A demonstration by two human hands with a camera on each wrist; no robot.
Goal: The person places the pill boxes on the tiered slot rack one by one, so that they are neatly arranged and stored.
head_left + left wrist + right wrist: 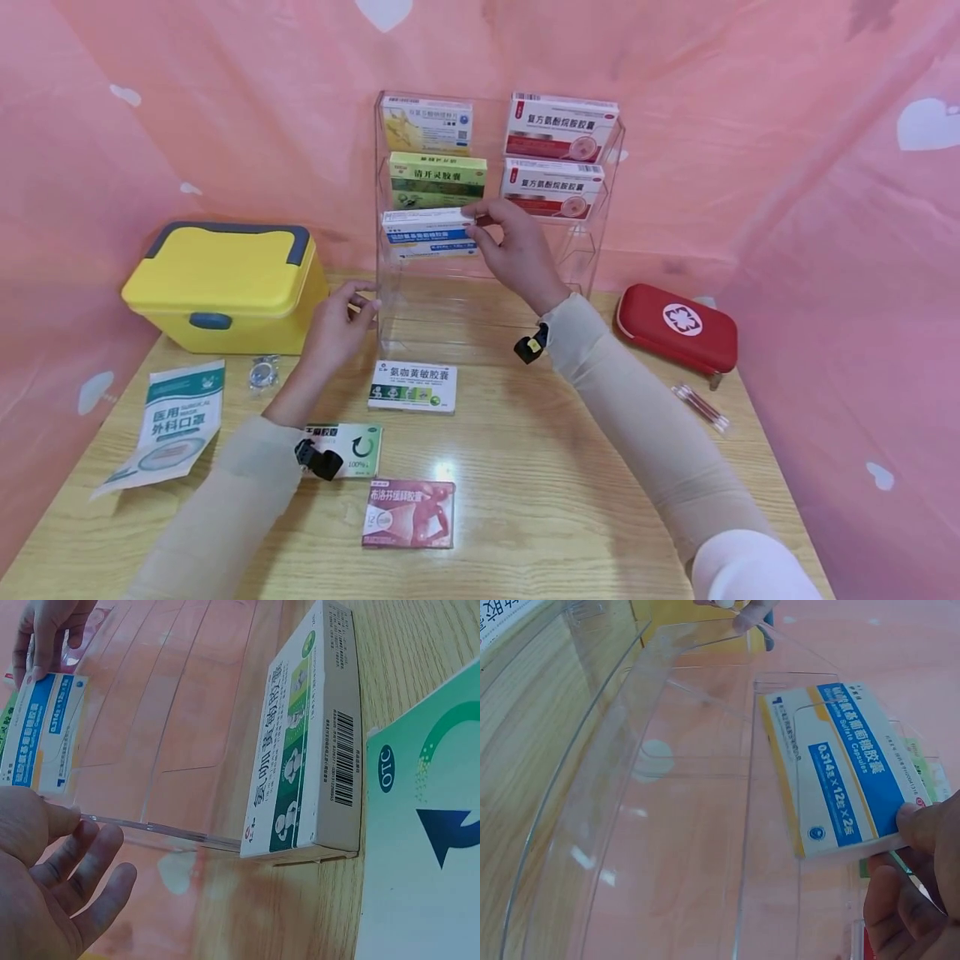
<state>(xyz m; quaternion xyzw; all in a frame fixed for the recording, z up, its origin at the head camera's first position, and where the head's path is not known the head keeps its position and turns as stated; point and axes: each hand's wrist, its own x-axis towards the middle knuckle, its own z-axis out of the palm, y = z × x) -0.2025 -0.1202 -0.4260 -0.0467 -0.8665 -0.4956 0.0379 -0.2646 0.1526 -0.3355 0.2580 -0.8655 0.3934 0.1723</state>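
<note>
Presently: one blue-and-white capsule box [429, 236], pinched at its right end by my right hand [522, 256], at the left column of the clear rack [442, 310], just below a green box [437, 180]. Also, my left hand [335, 323], well apart, pinches the rack's left edge; nearby, one white box [412, 387] on the wooden table [540, 483].

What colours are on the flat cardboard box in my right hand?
That flat cardboard box is white with blue and yellow bands, clearest in the right wrist view.
</note>
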